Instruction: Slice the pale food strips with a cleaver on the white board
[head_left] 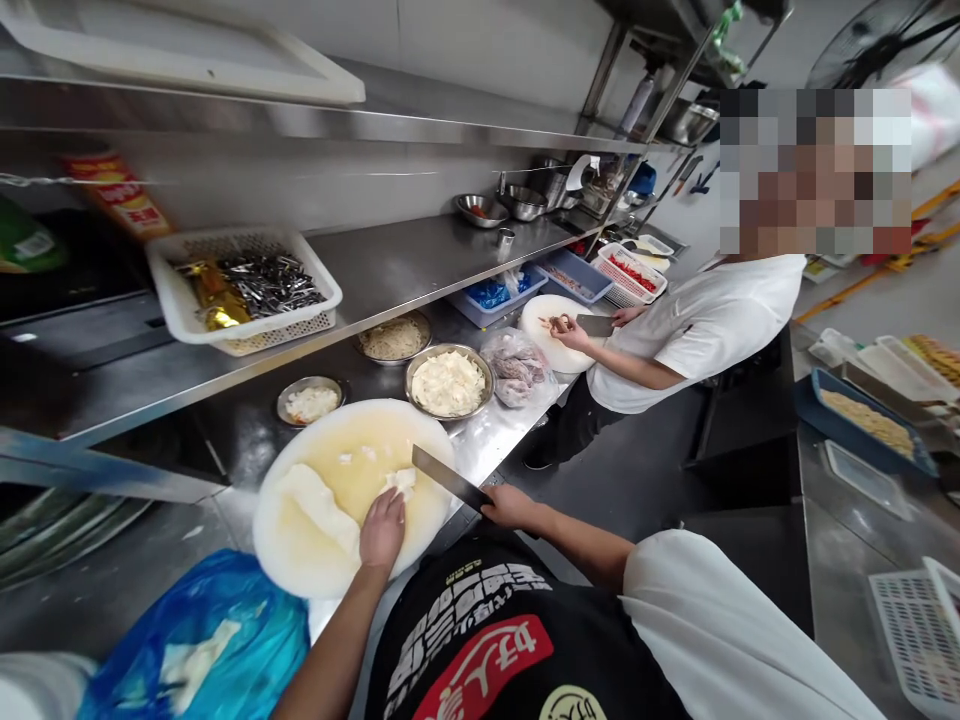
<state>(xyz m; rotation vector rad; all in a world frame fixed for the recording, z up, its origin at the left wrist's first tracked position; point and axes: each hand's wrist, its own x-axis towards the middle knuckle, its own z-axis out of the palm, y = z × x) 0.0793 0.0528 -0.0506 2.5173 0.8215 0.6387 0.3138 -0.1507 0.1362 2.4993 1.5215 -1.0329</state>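
A round white cutting board [281, 545] with a yellowed middle lies in front of me. My right hand [510, 507] is closed round the handle of a cleaver [448, 478], its blade reaching over the board's right side. My left hand [383, 527] rests on the board, fingers together and bent onto a pale, soft-looking food piece [400, 484] near the blade tip. Left of that hand lies a long white slab [319, 508] of similar food; its kind cannot be made out. Small white scraps [367, 453] are scattered on the board behind.
Behind the board stand a steel bowl of white pieces [450, 385], a bowl of shreds [391, 338] and a smaller bowl [311, 402]. A blue plastic bag [217, 590] sits at lower left. To the right, a co-worker [697, 330] cuts at another white board [544, 312].
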